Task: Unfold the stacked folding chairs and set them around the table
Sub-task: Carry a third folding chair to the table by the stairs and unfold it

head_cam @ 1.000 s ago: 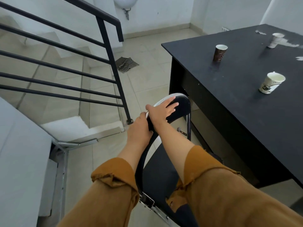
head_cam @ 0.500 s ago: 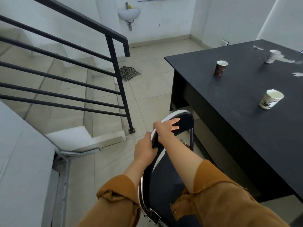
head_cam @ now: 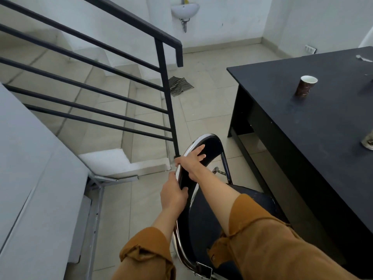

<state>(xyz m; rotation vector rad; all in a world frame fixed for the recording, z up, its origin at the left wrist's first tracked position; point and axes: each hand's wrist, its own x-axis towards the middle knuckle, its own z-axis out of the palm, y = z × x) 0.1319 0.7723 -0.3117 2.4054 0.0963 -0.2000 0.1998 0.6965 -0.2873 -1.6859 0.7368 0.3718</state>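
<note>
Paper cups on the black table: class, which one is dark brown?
The upright brown cup near the far corner of the table; the other cup, cut off at the right edge, is pale with dark print.

A bare tiled stairwell landing with railing and wall sink.

Black railing, striped cloth on floor — wall sink beyond.

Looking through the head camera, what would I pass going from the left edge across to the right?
White low wall → black metal stair railing → black folding chair with chrome frame → brown paper cup → white printed paper cup, cut off by the right edge.
</note>
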